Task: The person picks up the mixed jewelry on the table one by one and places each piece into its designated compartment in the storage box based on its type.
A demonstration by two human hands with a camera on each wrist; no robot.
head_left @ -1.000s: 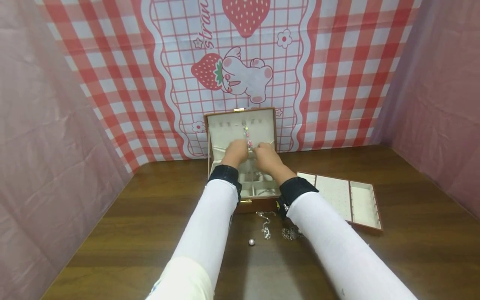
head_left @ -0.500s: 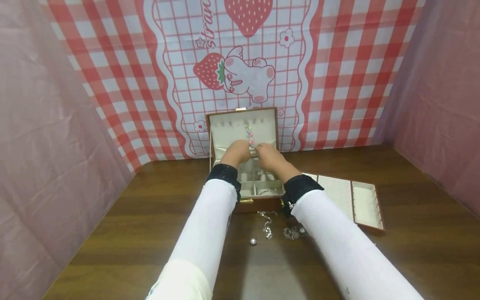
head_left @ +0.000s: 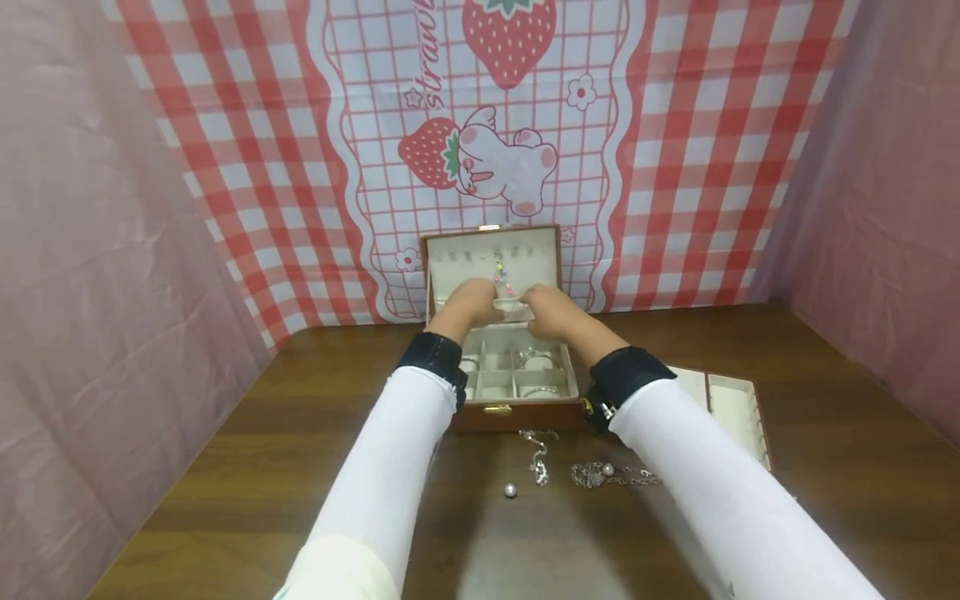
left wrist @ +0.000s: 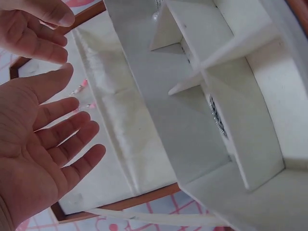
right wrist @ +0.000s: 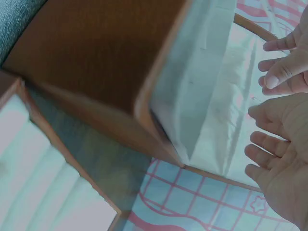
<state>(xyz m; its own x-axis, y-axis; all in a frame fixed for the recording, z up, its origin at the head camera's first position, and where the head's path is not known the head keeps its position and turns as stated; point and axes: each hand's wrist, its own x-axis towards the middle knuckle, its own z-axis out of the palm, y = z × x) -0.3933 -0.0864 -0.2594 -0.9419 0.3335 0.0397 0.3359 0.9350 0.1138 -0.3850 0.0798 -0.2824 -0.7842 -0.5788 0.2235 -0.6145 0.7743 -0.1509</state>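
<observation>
1. The brown jewelry box (head_left: 498, 367) sits open on the counter (head_left: 247, 442), far from the person. Its lid (head_left: 491, 254) stands up against the strawberry cloth (head_left: 480, 125). It looks a bit lower in the head view than a second ago, but the box is in the same spot; only the view moved.
2. The tray (head_left: 731, 408) lies to the right of the box, partly hidden by the right sleeve (head_left: 720, 492), same as before.
3. The left hand (head_left: 468, 302) and right hand (head_left: 551, 307) are both up at the soft pocket (left wrist: 115, 144) inside the lid. A second ago the fingers were bunched around the beads. Now the wrist views show the fingers straight and loose, holding nothing.
4. The bead string (head_left: 501, 277) with pink beads hangs down the lid, just above the two hands. It seems the hands have let it go, so hanging it looks done.
5. The silver chains (head_left: 592, 473) and a small pearl (head_left: 510, 490) lie on the counter, near the front of the box, untouched.
</observation>
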